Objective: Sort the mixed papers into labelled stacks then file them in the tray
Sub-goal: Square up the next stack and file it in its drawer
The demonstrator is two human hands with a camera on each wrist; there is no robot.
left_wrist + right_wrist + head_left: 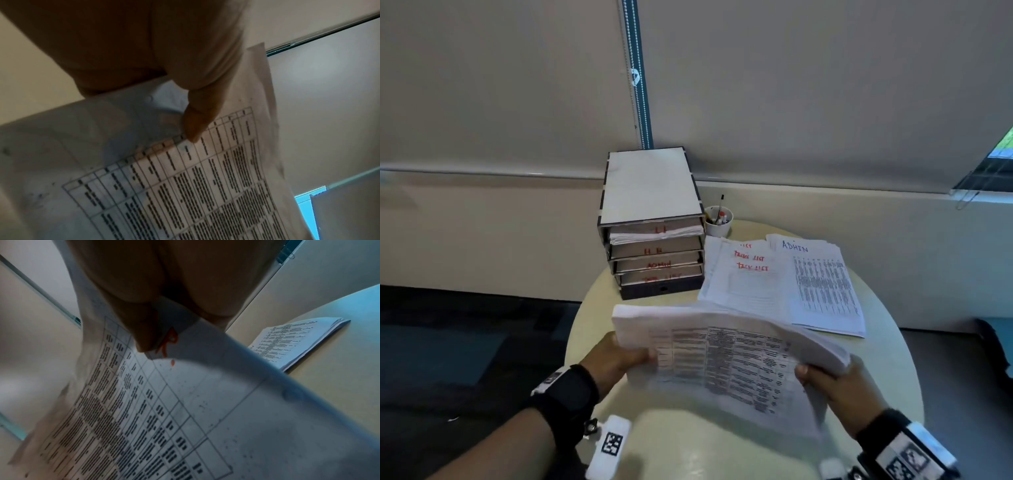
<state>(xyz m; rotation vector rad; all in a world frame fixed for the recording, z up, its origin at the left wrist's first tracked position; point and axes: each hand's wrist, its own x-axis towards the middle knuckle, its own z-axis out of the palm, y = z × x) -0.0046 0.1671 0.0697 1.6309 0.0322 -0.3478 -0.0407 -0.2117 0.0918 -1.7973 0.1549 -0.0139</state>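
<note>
Pretty dim indoor light overall, soft and flat. Head view bends at the edges; both wrist views are murky, motion-blurred, with a bluish cast on the sheets [226, 402].

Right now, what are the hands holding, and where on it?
Both grip one paper stack: left hand on its left edge, right hand on its right edge, thumbs on top.

Bare tabletop [592, 308] left of labelled stacks [784, 281]; filing tray [654, 222], perhaps pen cup [719, 221], behind.
</note>
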